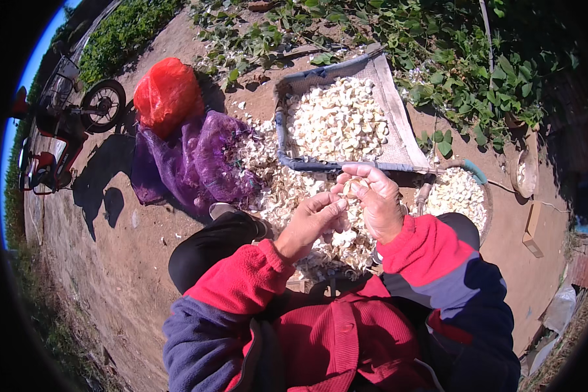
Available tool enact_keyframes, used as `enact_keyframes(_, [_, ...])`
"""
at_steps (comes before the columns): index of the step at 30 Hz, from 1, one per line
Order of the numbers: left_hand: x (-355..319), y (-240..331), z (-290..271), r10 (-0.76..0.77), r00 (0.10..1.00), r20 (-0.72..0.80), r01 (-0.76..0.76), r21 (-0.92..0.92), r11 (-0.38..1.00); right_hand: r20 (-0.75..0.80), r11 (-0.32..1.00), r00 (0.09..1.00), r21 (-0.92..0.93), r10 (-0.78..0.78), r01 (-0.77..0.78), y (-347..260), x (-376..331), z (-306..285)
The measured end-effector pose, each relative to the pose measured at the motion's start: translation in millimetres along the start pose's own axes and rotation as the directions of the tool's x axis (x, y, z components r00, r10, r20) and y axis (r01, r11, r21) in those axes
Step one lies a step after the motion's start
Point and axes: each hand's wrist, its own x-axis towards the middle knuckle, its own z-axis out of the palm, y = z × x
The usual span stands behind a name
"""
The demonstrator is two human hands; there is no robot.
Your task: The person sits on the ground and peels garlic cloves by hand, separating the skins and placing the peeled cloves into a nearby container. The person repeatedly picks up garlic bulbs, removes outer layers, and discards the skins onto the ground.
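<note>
Two hands pinch one pale garlic bulb (350, 188) above heap: left hand (312, 222) steadies, right hand (377, 199) curled; split cloves gently.

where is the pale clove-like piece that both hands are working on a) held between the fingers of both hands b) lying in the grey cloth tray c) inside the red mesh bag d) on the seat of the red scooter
a: the small pale clove-like piece sits pinched between the left hand and the right hand, raised above the pile of pale husks, in front of the grey cloth tray.
</note>
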Motion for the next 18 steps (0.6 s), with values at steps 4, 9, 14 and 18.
enact_keyframes(4, [7.9, -16.6, 7.6, 0.145, 0.988, -0.053, -0.150, -0.084, 0.985, 0.049, 1.000, 0.999, -0.017, -0.016, 0.017, 7.0, -6.9, 10.9])
enact_keyframes(9, [10.9, -22.3, 6.0, 0.300, 0.952, -0.061, -0.294, 0.087, 0.952, 0.102, 0.996, 0.994, 0.081, 0.027, -0.035, 4.1, -3.4, 5.7])
enact_keyframes(14, [2.6, -14.5, 10.4, 0.405, 0.911, 0.079, -0.402, 0.383, 0.831, 0.081, 0.968, 0.993, 0.229, 0.080, -0.097, 3.4, 0.1, 0.1])
enact_keyframes(18, [1.8, -10.5, 10.5, 0.349, 0.925, 0.147, -0.368, 0.129, 0.921, 0.041, 0.967, 0.999, 0.253, 0.007, -0.018, -2.8, 6.4, -8.1])
